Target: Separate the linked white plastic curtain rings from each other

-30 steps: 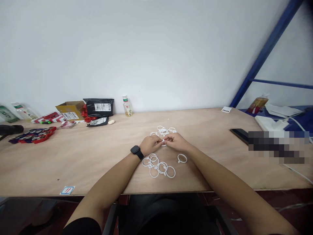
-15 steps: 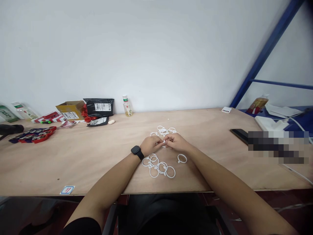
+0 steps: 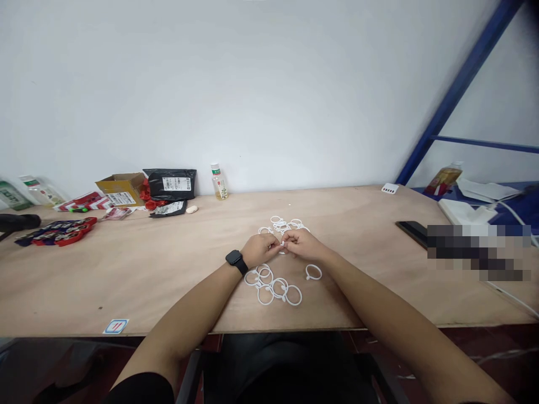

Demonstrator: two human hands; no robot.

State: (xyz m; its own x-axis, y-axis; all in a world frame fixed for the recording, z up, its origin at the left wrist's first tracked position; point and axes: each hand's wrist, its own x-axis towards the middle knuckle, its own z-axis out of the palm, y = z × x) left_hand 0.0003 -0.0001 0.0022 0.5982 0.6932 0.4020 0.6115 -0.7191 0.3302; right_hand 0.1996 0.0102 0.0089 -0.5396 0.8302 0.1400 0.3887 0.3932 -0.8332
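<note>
My left hand (image 3: 260, 248), a black watch on its wrist, and my right hand (image 3: 305, 244) meet fingertip to fingertip over the middle of the table. Both pinch a small white curtain ring (image 3: 282, 252), mostly hidden by the fingers. Just beyond the hands lies a loose pile of white rings (image 3: 275, 220). Closer to me, several more rings (image 3: 265, 295) overlap one another, each with a small knob. One single ring (image 3: 314, 272) lies apart beneath my right wrist.
Along the wall stand a drink bottle (image 3: 219, 182), black parcels (image 3: 172, 184) and a cardboard box (image 3: 126, 189). Keychain-like red and purple items (image 3: 63, 231) lie at left. A phone (image 3: 410, 233) and a white power adapter (image 3: 390, 189) are at right. A numbered card (image 3: 115, 326) sits at the front edge.
Both hands stay in the same place. Only the fingertips at the small white part seem to have shifted very slightly; the rings on the table have not moved.
</note>
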